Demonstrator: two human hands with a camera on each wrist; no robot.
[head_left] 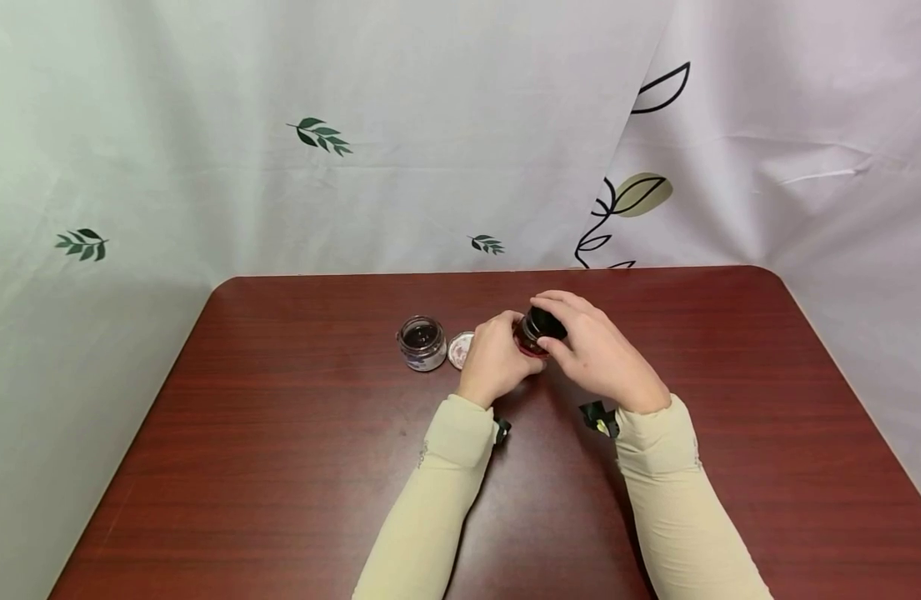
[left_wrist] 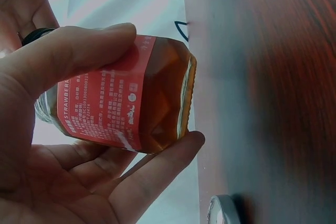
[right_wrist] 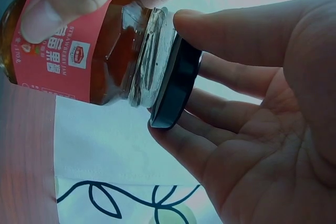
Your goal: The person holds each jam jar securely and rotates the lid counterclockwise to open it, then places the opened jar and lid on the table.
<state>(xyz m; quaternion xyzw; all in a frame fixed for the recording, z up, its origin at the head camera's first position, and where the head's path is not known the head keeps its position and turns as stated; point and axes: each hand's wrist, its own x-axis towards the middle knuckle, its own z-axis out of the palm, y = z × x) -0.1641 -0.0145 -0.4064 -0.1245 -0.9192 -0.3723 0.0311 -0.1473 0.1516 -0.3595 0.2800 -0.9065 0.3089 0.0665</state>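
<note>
My left hand grips a glass jar of strawberry jam round its red label, thumb on one side and fingers on the other. The jar is tilted, held above the table in the wrist views. My right hand pinches the black lid by its rim between thumb and fingers. Much of the jar's threaded glass neck shows below the lid, and the lid sits at its mouth; whether they still touch I cannot tell. From the head view, the hands hide most of the jar.
An uncapped glass jar with dark contents stands left of my left hand. Beside it lies a pale patterned lid, partly covered by that hand. A reddish-brown table reaches back to a white leaf-print curtain.
</note>
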